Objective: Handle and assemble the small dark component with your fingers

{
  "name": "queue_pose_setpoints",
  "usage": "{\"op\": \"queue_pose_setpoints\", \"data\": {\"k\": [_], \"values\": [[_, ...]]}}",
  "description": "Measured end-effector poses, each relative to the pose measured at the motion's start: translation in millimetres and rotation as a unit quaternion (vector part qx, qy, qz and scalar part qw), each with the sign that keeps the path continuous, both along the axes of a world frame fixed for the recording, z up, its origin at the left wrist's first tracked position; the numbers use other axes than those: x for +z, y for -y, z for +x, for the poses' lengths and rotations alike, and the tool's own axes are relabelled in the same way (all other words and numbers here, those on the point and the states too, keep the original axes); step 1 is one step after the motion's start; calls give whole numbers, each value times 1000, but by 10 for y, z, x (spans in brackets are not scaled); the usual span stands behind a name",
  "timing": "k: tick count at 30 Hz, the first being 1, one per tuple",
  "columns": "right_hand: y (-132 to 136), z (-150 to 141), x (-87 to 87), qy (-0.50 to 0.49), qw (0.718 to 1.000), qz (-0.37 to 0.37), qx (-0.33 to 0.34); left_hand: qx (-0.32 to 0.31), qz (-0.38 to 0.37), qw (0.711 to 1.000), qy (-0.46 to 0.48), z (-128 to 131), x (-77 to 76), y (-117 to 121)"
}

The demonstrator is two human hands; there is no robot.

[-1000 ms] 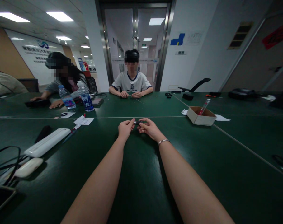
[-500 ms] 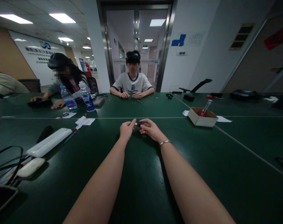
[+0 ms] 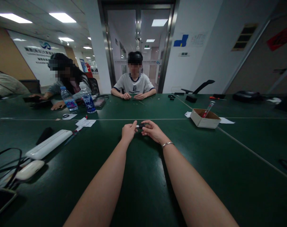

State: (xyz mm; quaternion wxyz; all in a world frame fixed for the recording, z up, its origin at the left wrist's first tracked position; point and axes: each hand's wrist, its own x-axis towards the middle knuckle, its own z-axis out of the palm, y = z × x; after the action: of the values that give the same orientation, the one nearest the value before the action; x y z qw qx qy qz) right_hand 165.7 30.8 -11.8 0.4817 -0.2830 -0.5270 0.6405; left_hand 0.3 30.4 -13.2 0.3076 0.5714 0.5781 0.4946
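Above the green table [image 3: 143, 176], both my hands hold one small black stick with a silvery end [image 3: 140, 126], too small for me to name its kind. My left hand [image 3: 128, 132] pinches the silvery left end between thumb and fingers. From the other side, my right hand [image 3: 153, 130] grips the black end with thumb and fingertips, a metal bracelet [image 3: 167, 144] round its wrist. The stick lies roughly level between the two hands, its ends partly hidden by my fingers.
A cardboard box [image 3: 204, 122] with a red-and-clear tube stands at the right. On the left lie a white power strip [image 3: 50, 145], cables, a white case [image 3: 29, 170] and a phone [image 3: 2, 201]. Two bottles [image 3: 87, 101] stand farther back. People sit across the table.
My view has shifted slightly. Slightly more of the black-and-silver stick shows between my hands, which hold the same grip. A person at the left has lifted a dark object.
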Motion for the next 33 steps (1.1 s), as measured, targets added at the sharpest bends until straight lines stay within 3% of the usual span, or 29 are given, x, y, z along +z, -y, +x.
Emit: {"op": "queue_pose_setpoints", "data": {"k": [13,20,26,33], "values": [[-2,-9,15,1,1000,0,-2,-5,2,1000,-16,-5,-6,-18],[-28,-19,-8,-7,999,-28,-30,-26,26,999,20,22,-53,-44],[-25,-37,17,-3,997,-51,-61,-82,44,991,100,59,26,-16],[-9,-51,31,4,996,-54,-64,-79,4,989,122,97,48,17]]}}
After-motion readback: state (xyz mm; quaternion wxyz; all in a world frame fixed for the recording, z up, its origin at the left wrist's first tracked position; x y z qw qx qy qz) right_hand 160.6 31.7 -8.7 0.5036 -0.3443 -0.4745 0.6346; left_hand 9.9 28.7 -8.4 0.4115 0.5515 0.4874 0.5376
